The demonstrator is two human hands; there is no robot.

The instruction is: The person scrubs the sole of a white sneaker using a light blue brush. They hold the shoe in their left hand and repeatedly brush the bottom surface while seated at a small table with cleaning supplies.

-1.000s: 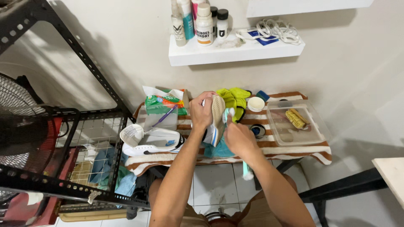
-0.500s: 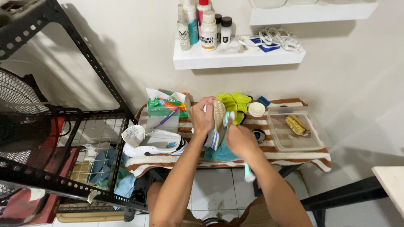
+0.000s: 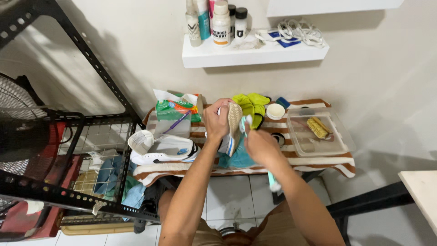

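My left hand (image 3: 216,120) grips a white sneaker (image 3: 233,127) turned on edge, its tan sole facing right, above a small table draped in a brown and white striped towel (image 3: 318,161). My right hand (image 3: 260,145) holds a light teal cloth (image 3: 241,155) against the sole; a strip of it hangs below the wrist. The second white sneaker (image 3: 161,149), with a dark mark on its side, lies on the towel to the left.
A clear plastic tub (image 3: 318,134) holding a yellow brush sits at the right. A small white pot (image 3: 275,111), yellow-green gloves (image 3: 250,104) and a green wipes pack (image 3: 175,109) lie behind. A wall shelf (image 3: 255,53) carries bottles. A black metal rack (image 3: 68,182) stands at the left.
Both hands and the held sneaker stay in place over the table. The camera has tilted slightly, so the shelf sits lower in view.
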